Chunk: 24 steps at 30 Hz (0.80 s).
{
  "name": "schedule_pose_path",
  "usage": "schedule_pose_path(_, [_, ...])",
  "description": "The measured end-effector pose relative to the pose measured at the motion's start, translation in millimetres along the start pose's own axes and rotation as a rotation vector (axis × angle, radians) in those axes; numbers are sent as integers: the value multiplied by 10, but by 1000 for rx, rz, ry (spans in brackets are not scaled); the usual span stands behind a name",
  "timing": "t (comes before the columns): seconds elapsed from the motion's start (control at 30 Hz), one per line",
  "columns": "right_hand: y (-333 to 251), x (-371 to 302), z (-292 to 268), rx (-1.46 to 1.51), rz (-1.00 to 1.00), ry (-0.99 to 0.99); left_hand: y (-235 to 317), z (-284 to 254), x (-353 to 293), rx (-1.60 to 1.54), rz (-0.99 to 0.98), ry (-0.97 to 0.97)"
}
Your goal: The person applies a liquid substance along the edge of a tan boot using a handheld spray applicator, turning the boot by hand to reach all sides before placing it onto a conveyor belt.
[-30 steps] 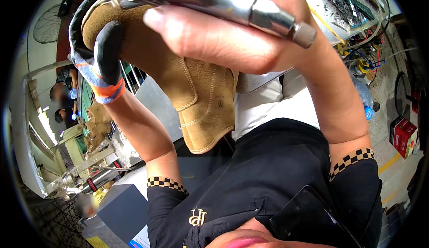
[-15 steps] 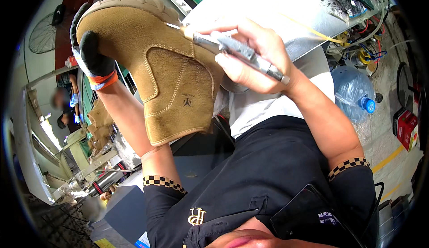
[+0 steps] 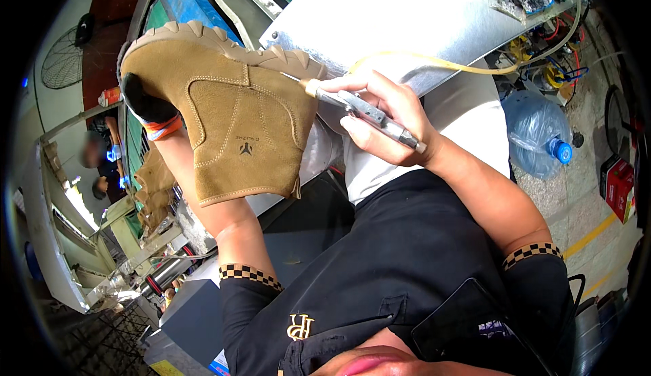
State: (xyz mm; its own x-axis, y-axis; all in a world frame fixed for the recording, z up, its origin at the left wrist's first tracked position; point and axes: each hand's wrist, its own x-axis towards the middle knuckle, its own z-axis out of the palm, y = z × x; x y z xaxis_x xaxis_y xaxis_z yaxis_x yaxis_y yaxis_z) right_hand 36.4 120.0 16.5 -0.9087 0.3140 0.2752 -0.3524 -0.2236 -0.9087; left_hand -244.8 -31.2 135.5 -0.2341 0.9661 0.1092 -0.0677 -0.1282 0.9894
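A tan suede work boot (image 3: 254, 122) with a chunky lugged sole is held up on its side, toe to the left and shaft opening toward me. My left hand (image 3: 150, 98), in a black-coated glove with an orange cuff, grips the toe; most fingers are hidden behind it. In my bare right hand (image 3: 397, 118) is a slim silver lever-type hand tool (image 3: 369, 109) with a brass-coloured collar and thin pointed tip. The tip lies over the boot's heel side, just below the sole edge; I cannot tell if it touches.
A pale metal worktop (image 3: 407, 16) spans the top, with dark debris and tools at its far right. Across it a yellow hose (image 3: 475, 69) runs toward my right hand. A large plastic water bottle (image 3: 539, 132) lies right. More tan boots (image 3: 154, 179) are at left, another person beyond.
The boot has turned and its toe has come lower, showing more sole. The tool has shifted right and slightly down with my right hand, and its tip now sits nearer the heel.
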Motion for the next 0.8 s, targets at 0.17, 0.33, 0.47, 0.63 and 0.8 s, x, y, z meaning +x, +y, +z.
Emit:
schedule_pose_path(0.17, [0,-44,24,5,-31,56,-130,40,-205,-71,46,126])
schedule_pose_path(0.33, [-32,-45,26,3,106,55,-371,-87,-584,-116,85,334])
schedule_pose_path(0.47, [-12,-15,75,57,136,82,-526,-191,-1028,-130,64,545])
schedule_pose_path(0.63, [116,105,204,140,65,126,-687,-233,-1684,-145,-25,831])
schedule_pose_path(0.8, [203,207,283,162,114,154,-742,25,-1985,-229,-129,1049])
